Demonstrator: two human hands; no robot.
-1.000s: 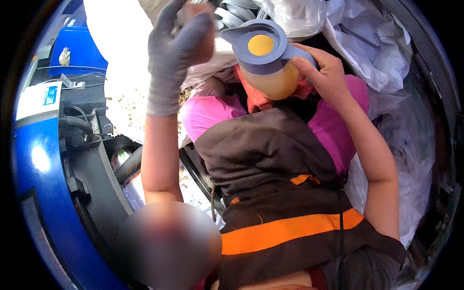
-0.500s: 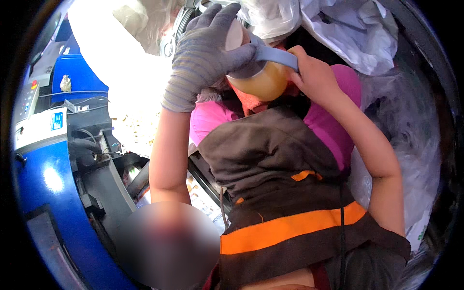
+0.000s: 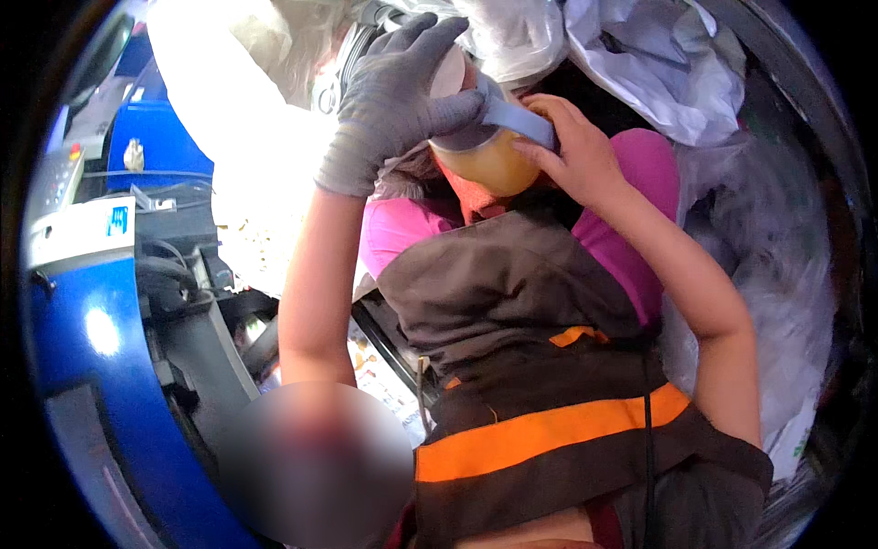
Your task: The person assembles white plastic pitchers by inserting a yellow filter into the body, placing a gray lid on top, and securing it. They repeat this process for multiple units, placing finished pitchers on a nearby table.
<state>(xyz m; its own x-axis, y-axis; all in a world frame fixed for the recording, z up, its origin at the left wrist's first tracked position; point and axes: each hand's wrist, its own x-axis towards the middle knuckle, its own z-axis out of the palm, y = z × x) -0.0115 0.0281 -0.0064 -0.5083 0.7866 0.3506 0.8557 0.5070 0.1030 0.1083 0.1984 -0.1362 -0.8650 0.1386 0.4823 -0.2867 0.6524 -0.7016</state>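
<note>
Held up in front of my chest is a mug (image 3: 496, 165) with a yellow, see-through body and a grey-blue band and handle (image 3: 521, 119). My left hand (image 3: 398, 110), in a grey knitted glove, is closed round its upper end, the thumb lying along the grey band. A pale round piece (image 3: 448, 73) shows between that thumb and the fingers; whether it is a lid, I cannot tell. My bare right hand (image 3: 578, 151) grips the outer bend of the handle, fingers over its top and thumb below.
A blue machine (image 3: 91, 339) with a light panel (image 3: 87, 233) stands at the left, cables beside it. A brightly lit white sheet (image 3: 261, 137) lies beyond my left arm. Clear plastic wrapping (image 3: 764, 247) and a white bag (image 3: 654, 64) are at the right and far side.
My right hand has moved slightly left and down, its fingers now reaching further over the handle. The left hand keeps its hold, and the whole view has shifted a little.
</note>
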